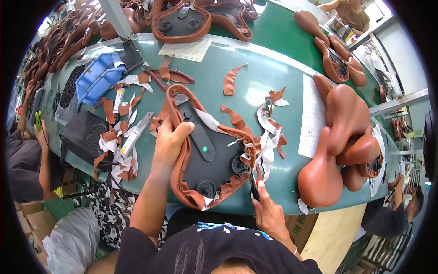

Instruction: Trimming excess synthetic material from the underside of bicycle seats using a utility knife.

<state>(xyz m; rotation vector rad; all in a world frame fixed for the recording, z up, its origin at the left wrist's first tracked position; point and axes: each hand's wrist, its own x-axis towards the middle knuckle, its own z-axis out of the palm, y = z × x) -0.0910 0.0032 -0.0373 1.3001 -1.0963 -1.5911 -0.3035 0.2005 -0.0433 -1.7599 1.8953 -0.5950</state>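
A bicycle saddle (pixel 207 160) lies underside up before me, with a black base and brown covering folded in around its rim. My left hand (pixel 172 139) grips its left side, thumb over the edge near the narrow nose. In my right hand (pixel 270 211) is a slim black knife-like tool (pixel 253 187), its tip touching the gathered covering at the saddle's right rim. Its exact kind is partly hidden by my fingers. Brown and white offcuts (pixel 269 132) lie just right of the saddle.
Finished-looking brown saddles (pixel 319 178) are piled at the right beside a paper sheet (pixel 312 116). On the left are a blue bin (pixel 98 77), a black mesh bag (pixel 84 137), a utility knife (pixel 137 134) and scraps. Red-handled pliers (pixel 159 82) lie behind. Other people sit at both sides.
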